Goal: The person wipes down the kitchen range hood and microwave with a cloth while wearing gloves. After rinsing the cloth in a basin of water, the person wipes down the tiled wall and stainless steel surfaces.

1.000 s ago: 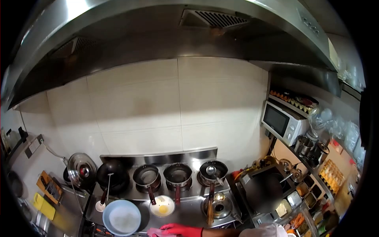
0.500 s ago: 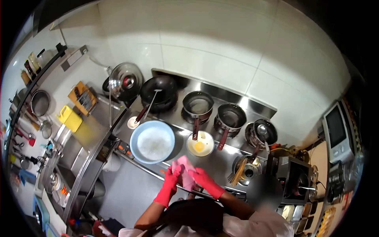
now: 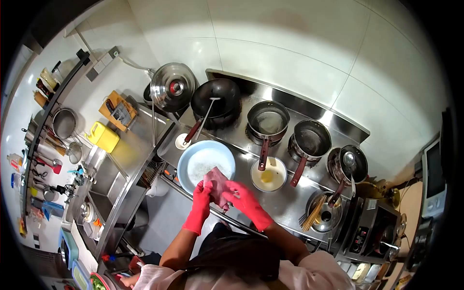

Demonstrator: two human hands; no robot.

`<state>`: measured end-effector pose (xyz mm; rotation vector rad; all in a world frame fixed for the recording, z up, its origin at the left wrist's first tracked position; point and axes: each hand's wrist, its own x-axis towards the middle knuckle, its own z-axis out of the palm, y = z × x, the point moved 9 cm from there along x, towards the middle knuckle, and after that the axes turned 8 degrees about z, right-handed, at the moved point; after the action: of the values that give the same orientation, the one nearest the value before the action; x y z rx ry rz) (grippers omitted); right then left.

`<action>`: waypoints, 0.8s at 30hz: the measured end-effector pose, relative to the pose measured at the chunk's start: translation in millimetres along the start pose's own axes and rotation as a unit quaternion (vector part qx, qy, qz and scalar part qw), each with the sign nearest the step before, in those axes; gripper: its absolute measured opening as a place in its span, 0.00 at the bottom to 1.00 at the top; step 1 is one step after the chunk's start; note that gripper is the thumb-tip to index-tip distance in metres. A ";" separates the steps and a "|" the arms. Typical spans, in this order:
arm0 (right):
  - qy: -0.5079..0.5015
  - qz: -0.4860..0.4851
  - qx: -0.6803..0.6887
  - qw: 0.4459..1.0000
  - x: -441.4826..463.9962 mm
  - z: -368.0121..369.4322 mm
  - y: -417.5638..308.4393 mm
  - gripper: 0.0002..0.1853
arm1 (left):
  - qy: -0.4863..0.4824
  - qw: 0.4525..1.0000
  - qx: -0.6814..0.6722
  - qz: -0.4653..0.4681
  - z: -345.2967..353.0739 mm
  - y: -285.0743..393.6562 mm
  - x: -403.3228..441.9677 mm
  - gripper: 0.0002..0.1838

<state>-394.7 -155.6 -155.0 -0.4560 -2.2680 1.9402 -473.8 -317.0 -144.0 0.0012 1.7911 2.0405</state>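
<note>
A damp-looking pink cloth (image 3: pixel 216 186) hangs between my hands at the counter's front edge, partly over the near rim of a light-blue basin (image 3: pixel 181 170). My left hand (image 3: pixel 201 199), in a red rubber glove, pinches the cloth's left side. On its other side my right hand (image 3: pixel 245 202), gloved alike, has thumb and fingers closed on the edge. Sudsy water fills the basin. To the right of it stands a pale bowl (image 3: pixel 281 181) with something yellow in the bottom.
Along the stove stand a black wok (image 3: pixel 227 92) and several dark pans (image 3: pixel 309 137). Wooden chopsticks (image 3: pixel 314 215) lie by a lidded pot (image 3: pixel 326 220). A yellow jug (image 3: pixel 104 137) is beside the sink. Another person's hand (image 3: pixel 129 281) shows at lower left.
The cloth has moved up toward the basin and is turned and spread differently, both gloved hands still on it. The whole view has shifted right and tilted.
</note>
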 end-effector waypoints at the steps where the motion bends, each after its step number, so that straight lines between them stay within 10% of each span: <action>1: -0.040 -0.028 -0.039 0.998 1.4 15.5 -13.7 0.30 | -0.019 1.000 0.000 -0.016 -0.5 -2.7 4.0 0.33; 4: 0.002 0.051 -0.061 0.997 33.3 47.0 12.1 0.27 | -0.024 0.999 0.017 -0.041 -10.0 -16.2 25.1 0.45; 15: -0.078 0.291 0.353 0.886 110.2 125.7 37.8 0.19 | -0.217 0.974 0.005 -0.064 -66.7 -60.6 113.2 0.33; 16: -0.075 0.283 0.350 0.890 125.4 134.6 67.5 0.18 | -0.186 0.981 0.016 0.053 -72.0 -56.0 119.0 0.33; 21: -0.031 0.301 0.271 0.914 144.8 135.9 80.0 0.15 | -0.324 0.831 -0.416 -0.180 -73.6 -151.6 153.2 0.42; 24: 0.026 0.316 0.175 0.932 155.2 120.6 98.3 0.15 | -0.213 0.972 -0.097 0.016 -100.1 -97.5 147.6 0.35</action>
<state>-561.6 -209.1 -287.6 -1.2867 -1.8049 2.5006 -605.3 -358.1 -293.5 0.3829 1.3351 2.0385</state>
